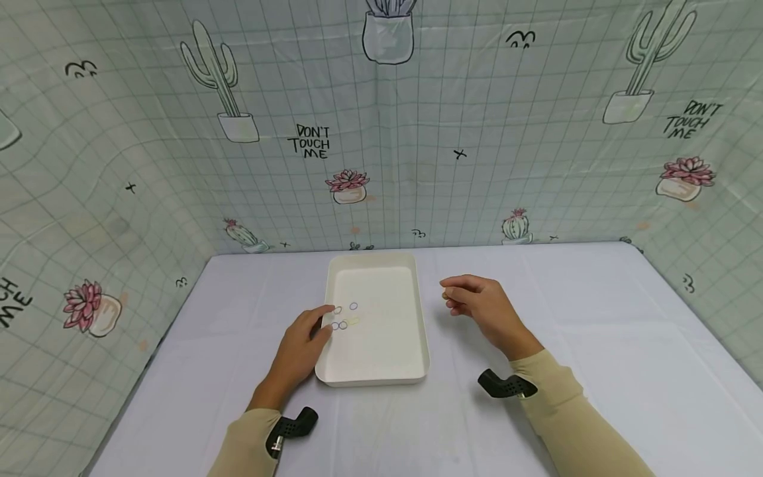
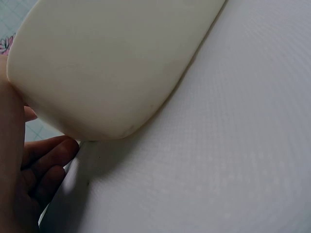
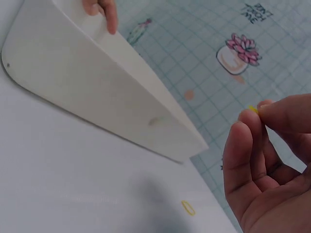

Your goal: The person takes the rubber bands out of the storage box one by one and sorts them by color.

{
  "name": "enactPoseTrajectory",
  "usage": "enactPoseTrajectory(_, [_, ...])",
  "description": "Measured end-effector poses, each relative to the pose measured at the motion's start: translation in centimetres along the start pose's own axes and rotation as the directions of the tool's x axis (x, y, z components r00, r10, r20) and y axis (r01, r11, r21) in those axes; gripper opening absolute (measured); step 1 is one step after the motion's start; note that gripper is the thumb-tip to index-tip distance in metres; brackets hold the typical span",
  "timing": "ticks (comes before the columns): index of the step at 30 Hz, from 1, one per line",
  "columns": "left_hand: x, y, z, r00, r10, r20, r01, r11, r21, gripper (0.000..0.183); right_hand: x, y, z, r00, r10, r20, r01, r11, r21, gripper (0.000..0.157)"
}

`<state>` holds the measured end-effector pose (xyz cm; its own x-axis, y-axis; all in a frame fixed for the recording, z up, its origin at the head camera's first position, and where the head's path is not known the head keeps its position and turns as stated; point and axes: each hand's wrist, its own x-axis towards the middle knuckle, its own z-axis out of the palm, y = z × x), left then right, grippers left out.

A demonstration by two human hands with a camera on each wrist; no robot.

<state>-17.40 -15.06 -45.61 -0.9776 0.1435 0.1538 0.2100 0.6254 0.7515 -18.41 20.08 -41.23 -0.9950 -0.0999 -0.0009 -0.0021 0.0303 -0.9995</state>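
Note:
A white rectangular tray (image 1: 381, 358) rests on the table. My left hand (image 1: 298, 344) grips its left edge: the thumb and index finger reach over the rim, while other fingers curl outside the wall in the left wrist view. Several small thin rings, such as a blue ring (image 1: 354, 306) and a yellow ring (image 1: 354, 321), lie in the tray near those fingertips. To the right of the tray, my right hand (image 1: 479, 305) is raised over the table. Its thumb and index finger pinch a small yellow piece (image 3: 253, 109), mostly hidden by the fingertips.
Another yellow ring (image 3: 188, 208) lies on the white tablecloth (image 1: 626, 344) beside the tray, seen in the right wrist view. A patterned cloth backdrop (image 1: 417, 132) with cacti and lettering rises behind the table and along both sides.

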Motion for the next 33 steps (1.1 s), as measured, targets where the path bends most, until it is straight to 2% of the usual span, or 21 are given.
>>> enactPoseTrajectory(7, [-0.1, 0.1, 0.0, 1.000, 0.005, 0.000, -0.005, 1.000, -0.003, 0.041, 0.4, 0.6, -0.9, 0.999, 0.012, -0.034, -0.010, 0.999, 0.052, 0.029])
enactPoseTrajectory(16, [0.1, 0.2, 0.0, 1.000, -0.005, 0.003, 0.005, 1.000, 0.011, 0.042, 0.7, 0.4, -1.8, 0.997, 0.030, -0.066, -0.027, 0.999, 0.045, 0.039])
enactPoseTrajectory(24, [0.0, 0.0, 0.3, 1.000, 0.001, 0.014, -0.002, 1.000, 0.014, 0.041, 0.6, 1.2, -3.0, 0.995, 0.064, -0.079, -0.061, 0.998, 0.035, 0.043])
enactPoseTrajectory(28, [0.0, 0.0, 0.2, 1.000, 0.005, 0.012, -0.005, 1.000, 0.020, 0.042, 0.6, 1.4, -3.7, 0.995, 0.068, -0.072, -0.070, 0.997, -0.023, 0.042])
enactPoseTrajectory(33, [0.0, 0.1, 0.0, 1.000, 0.007, 0.002, -0.007, 1.000, 0.020, 0.042, 0.7, 1.5, -4.2, 0.994, 0.095, -0.053, -0.102, 0.983, -0.155, 0.040])
